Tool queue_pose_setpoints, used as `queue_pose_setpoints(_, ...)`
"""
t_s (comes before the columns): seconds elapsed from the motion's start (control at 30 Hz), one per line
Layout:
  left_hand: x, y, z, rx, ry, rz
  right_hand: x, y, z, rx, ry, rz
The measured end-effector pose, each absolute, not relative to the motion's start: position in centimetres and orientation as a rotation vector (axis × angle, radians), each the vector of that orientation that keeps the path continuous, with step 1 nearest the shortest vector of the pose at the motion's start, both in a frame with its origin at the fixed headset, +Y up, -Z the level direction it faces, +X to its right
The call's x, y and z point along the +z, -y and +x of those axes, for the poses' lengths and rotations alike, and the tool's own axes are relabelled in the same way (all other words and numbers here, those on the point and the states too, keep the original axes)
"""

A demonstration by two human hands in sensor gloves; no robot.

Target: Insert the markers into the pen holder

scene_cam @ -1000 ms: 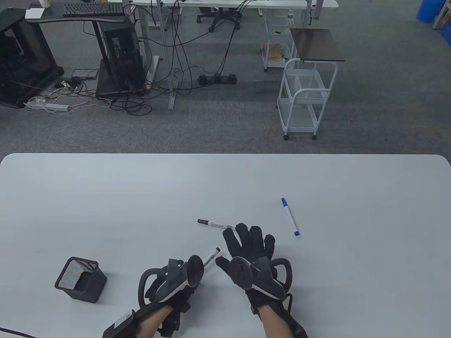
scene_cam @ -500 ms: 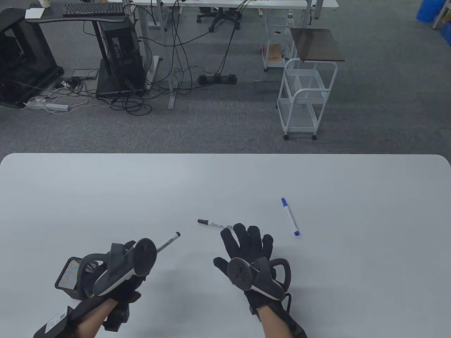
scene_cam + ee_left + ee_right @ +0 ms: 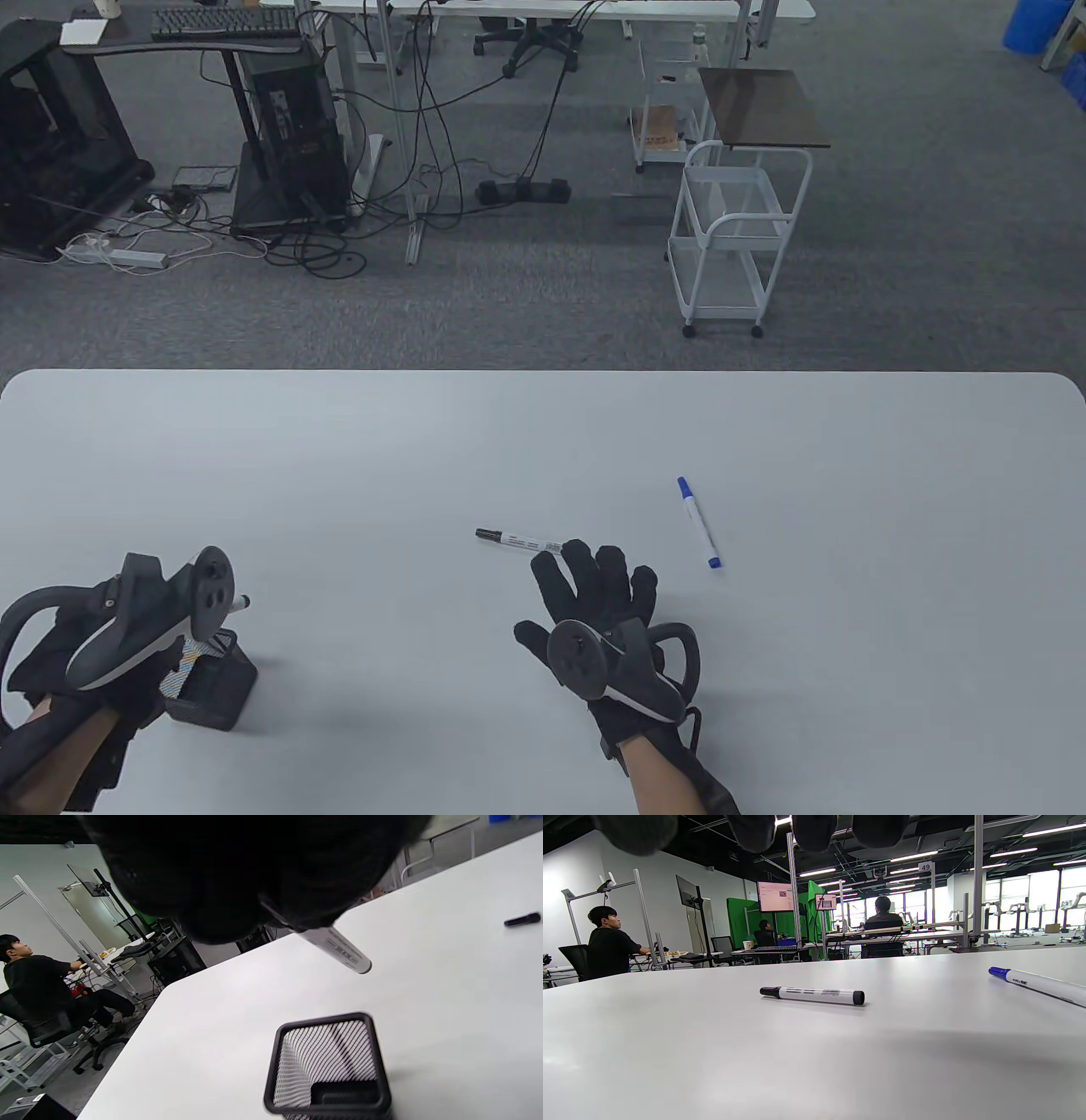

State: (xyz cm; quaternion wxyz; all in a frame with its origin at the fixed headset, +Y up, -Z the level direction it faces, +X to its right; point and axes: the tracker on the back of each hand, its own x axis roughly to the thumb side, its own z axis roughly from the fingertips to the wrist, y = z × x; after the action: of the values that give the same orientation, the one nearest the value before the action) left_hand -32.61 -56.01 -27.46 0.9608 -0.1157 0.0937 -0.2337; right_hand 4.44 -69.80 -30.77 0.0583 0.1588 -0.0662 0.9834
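My left hand (image 3: 102, 645) holds a white marker with a black cap (image 3: 240, 603) above the black mesh pen holder (image 3: 212, 688) at the table's front left. In the left wrist view the marker's barrel (image 3: 339, 950) points down over the holder's open top (image 3: 328, 1063). My right hand (image 3: 594, 594) is open with fingers spread, flat near the table, just in front of a black-capped marker (image 3: 519, 540) that lies on the table. That marker also shows in the right wrist view (image 3: 812, 995). A blue-capped marker (image 3: 699, 521) lies further right, also seen in the right wrist view (image 3: 1039, 983).
The white table (image 3: 543, 424) reaches to a rounded far edge. Beyond it on the carpet stand a white wire trolley (image 3: 734, 238), desks, cables and an office chair. People sit at desks in the background (image 3: 611, 942).
My left hand has carried its marker left, from beside the right hand to above the pen holder. The right hand has stayed almost still, open by the black marker.
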Motion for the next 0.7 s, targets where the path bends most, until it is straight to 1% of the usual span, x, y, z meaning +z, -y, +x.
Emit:
queue_pose_setpoints(0.2, -27.1, 57.0, -33.8, -0.520, -0.189, -0.294, -30.7, 69.7, 4.4, 2.981, 0.192, 0.482)
queue_pose_setpoints(0.53, -28.2, 60.6, -34.6, -0.558, -0.188, -0.409, -30.7, 69.6, 4.3, 2.985, 0.185, 0.491)
queue_pose_setpoints(0.7, -29.0, 61.9, -34.8, -0.559, -0.181, -0.434, -30.7, 69.7, 4.3, 2.989, 0.174, 0.494)
